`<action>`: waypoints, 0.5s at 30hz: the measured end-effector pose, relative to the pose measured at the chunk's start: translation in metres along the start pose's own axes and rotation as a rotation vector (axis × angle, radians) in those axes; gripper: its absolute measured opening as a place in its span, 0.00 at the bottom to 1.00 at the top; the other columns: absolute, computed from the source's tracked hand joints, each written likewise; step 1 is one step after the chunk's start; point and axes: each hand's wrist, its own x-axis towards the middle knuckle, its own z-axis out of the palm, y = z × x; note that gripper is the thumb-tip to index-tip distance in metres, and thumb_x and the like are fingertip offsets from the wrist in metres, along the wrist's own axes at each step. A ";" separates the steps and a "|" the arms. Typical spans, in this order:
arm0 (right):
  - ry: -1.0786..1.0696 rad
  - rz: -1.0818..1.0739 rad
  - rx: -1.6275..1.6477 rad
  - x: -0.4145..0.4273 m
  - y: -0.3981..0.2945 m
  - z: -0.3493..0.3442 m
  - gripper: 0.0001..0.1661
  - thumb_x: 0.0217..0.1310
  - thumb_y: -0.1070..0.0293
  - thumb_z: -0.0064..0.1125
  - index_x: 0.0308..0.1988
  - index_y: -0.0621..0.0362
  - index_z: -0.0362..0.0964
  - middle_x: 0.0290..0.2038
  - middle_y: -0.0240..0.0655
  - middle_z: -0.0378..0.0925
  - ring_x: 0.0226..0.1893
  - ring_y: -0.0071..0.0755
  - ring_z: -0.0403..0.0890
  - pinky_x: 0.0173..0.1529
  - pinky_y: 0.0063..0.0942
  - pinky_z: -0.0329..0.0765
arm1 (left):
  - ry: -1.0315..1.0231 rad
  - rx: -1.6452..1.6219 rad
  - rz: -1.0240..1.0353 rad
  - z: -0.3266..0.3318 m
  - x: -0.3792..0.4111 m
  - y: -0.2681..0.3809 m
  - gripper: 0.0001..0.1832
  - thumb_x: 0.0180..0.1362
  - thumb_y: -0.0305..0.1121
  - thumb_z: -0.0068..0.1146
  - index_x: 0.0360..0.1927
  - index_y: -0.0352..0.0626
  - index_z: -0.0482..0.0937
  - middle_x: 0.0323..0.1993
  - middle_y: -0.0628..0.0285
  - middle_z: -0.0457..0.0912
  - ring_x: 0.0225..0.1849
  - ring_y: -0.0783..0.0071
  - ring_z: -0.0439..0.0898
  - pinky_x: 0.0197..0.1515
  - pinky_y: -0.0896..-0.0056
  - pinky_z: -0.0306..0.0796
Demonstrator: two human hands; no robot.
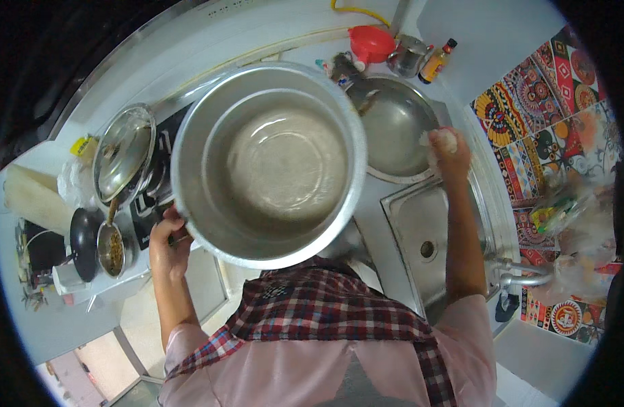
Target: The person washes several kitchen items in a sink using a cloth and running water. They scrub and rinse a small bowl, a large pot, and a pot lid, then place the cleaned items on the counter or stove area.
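A large, wide metal pot (286, 168) fills the middle of the view, its inside facing up and looking wet. My left hand (170, 244) grips its left side near the rim, with part of the fingers hidden. To the right, my right hand (452, 155) is closed around a small whitish wad (447, 140); blur keeps me from telling whether it is a cloth or a scrubber. That hand is over the right rim of a wide metal basin (401, 127). Below the basin is a stainless steel sink (418, 219) with a round drain, partly behind my right forearm.
A faucet (525, 274) rises at the sink's right. Behind the basin stand a red plastic bowl (371, 44), a metal pot (407, 55) and a sauce bottle (435, 62). On the left are a glass lid (123, 152), a black pan (84, 244) and a strainer with brown bits (110, 249).
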 end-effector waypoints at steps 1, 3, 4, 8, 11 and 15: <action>0.026 -0.035 -0.089 0.008 0.012 0.011 0.25 0.44 0.57 0.61 0.39 0.63 0.68 0.36 0.41 0.73 0.34 0.30 0.74 0.36 0.25 0.71 | -0.045 -0.060 -0.018 -0.001 0.000 0.008 0.15 0.40 0.25 0.46 0.35 0.36 0.71 0.36 0.63 0.74 0.43 0.69 0.70 0.52 0.67 0.59; 0.112 -0.171 -0.305 0.018 0.024 0.033 0.27 0.43 0.56 0.61 0.40 0.62 0.68 0.37 0.42 0.73 0.35 0.33 0.74 0.37 0.26 0.71 | -0.022 -0.065 -0.025 -0.010 0.005 0.016 0.15 0.40 0.26 0.45 0.35 0.36 0.71 0.36 0.63 0.74 0.43 0.68 0.70 0.52 0.67 0.59; 0.175 -0.274 -0.430 0.020 0.024 0.043 0.27 0.43 0.55 0.62 0.41 0.62 0.68 0.38 0.42 0.72 0.35 0.34 0.74 0.37 0.26 0.71 | 0.025 -0.068 -0.034 -0.019 0.009 0.019 0.15 0.41 0.27 0.45 0.36 0.36 0.72 0.35 0.63 0.74 0.43 0.69 0.70 0.52 0.67 0.59; 0.023 -0.139 -0.150 0.038 0.015 0.087 0.26 0.47 0.58 0.58 0.43 0.63 0.66 0.40 0.40 0.72 0.41 0.33 0.72 0.45 0.26 0.68 | 0.139 -0.098 0.015 -0.028 0.023 0.025 0.14 0.39 0.26 0.46 0.34 0.38 0.71 0.34 0.66 0.73 0.41 0.72 0.70 0.50 0.68 0.60; -0.232 0.142 0.329 0.046 -0.028 0.140 0.23 0.49 0.65 0.56 0.45 0.65 0.65 0.41 0.38 0.71 0.44 0.31 0.70 0.47 0.27 0.66 | 0.206 -0.099 0.028 -0.038 0.039 0.021 0.14 0.39 0.27 0.45 0.34 0.38 0.71 0.34 0.66 0.72 0.40 0.71 0.70 0.49 0.68 0.62; -0.620 0.255 0.465 0.097 -0.019 0.249 0.40 0.44 0.70 0.56 0.57 0.65 0.47 0.49 0.48 0.63 0.50 0.33 0.64 0.52 0.24 0.60 | 0.180 -0.145 0.022 -0.036 0.058 0.018 0.12 0.41 0.25 0.46 0.33 0.38 0.70 0.31 0.68 0.73 0.39 0.74 0.70 0.49 0.71 0.61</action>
